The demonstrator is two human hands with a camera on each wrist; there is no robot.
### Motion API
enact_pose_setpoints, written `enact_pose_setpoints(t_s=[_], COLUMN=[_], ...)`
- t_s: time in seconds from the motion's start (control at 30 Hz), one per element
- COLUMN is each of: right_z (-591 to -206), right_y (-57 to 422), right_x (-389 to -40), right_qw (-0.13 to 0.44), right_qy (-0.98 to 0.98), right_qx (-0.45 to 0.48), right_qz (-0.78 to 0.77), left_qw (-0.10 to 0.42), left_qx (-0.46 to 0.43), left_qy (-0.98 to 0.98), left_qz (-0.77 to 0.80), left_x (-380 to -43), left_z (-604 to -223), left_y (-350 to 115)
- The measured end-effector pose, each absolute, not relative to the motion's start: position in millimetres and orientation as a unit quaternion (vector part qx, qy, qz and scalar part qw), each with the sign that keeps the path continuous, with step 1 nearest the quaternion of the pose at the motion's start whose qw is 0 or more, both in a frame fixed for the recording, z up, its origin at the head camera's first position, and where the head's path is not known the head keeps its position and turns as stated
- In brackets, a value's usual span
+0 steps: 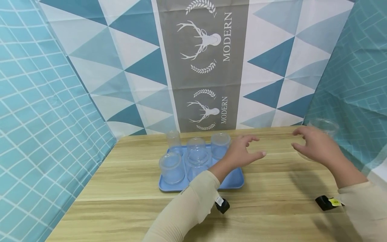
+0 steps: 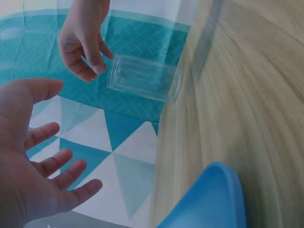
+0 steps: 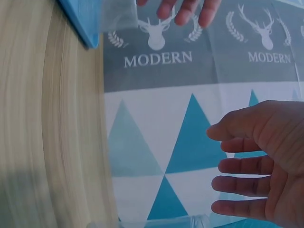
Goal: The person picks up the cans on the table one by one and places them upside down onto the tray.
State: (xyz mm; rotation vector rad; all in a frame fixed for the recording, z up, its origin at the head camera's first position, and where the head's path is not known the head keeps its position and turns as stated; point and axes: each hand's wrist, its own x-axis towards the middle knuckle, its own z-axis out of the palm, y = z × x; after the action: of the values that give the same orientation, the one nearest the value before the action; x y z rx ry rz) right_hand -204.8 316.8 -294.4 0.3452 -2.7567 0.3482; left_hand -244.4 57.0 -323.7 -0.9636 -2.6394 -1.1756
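Note:
My left hand point(image 1: 242, 153) hovers over the right side of the blue tray point(image 1: 237, 181), fingers spread and thumb apart, holding nothing. Off to the right, my right hand point(image 1: 318, 144) is also raised above the table, its fingers relaxed and its palm facing left. Behind it stands a tall clear jar point(image 1: 328, 124), partly hidden by the hand; the left wrist view shows this jar point(image 2: 145, 78) upright on the table, close to the right hand's fingertips. Several clear jars stand on the tray, among them a wide one point(image 1: 171, 171) at front left and another point(image 1: 220, 146) at back right.
Patterned cloth point(image 1: 208, 67) hangs behind the wooden table point(image 1: 127, 188), with teal cloth point(image 1: 359, 84) to the right and tiled cloth point(image 1: 36, 117) to the left. Black wrist devices point(image 1: 222, 205) hang below both sleeves. A white object point(image 1: 379, 176) shows at the right edge.

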Motion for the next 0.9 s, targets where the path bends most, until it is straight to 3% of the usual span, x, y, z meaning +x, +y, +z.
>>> enact_pose_setpoints(t_s=[0.53,0.9], right_z=[-292.0,-293.0], right_y=[343.7,359.0], right_x=[-219.4,-225.5], right_qw=[0.173,0.186], right_qy=[-0.975,-0.965], right_qx=[0.115,0.158], right_qz=[0.074,0.092], left_qw=[-0.017,-0.073], left_qx=[-0.338,-0.284], left_qy=[-0.795,-0.77], left_qz=[-0.503,-0.566], left_x=[-251.2,-255.6], left_z=[-336.2,-353.9], left_y=[53.7,55.2])
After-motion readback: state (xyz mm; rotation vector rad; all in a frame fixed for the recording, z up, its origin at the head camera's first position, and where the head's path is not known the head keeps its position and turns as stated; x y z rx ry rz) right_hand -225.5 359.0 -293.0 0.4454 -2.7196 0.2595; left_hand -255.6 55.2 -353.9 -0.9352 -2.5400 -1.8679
